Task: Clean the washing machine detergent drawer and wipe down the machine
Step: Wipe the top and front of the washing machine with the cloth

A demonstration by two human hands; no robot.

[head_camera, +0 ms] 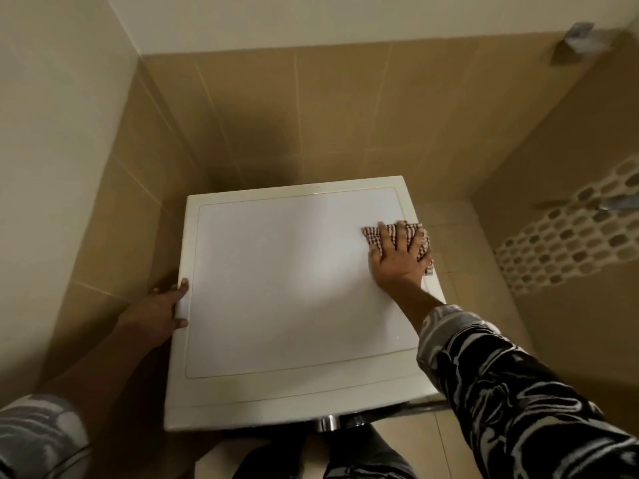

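The white top of the washing machine (276, 288) fills the middle of the head view. My right hand (397, 261) lies flat with spread fingers on a red-and-white checked cloth (375, 236), pressing it onto the top near the right edge. My left hand (162, 311) holds the machine's left edge, thumb on top, fingers down the side. The detergent drawer is hidden below the front edge.
Tan tiled walls (311, 115) close in behind and on the left of the machine. A tiled floor (453, 236) opens to the right, with a mosaic strip (567, 236) on the right wall. A metal knob (328, 423) shows under the front edge.
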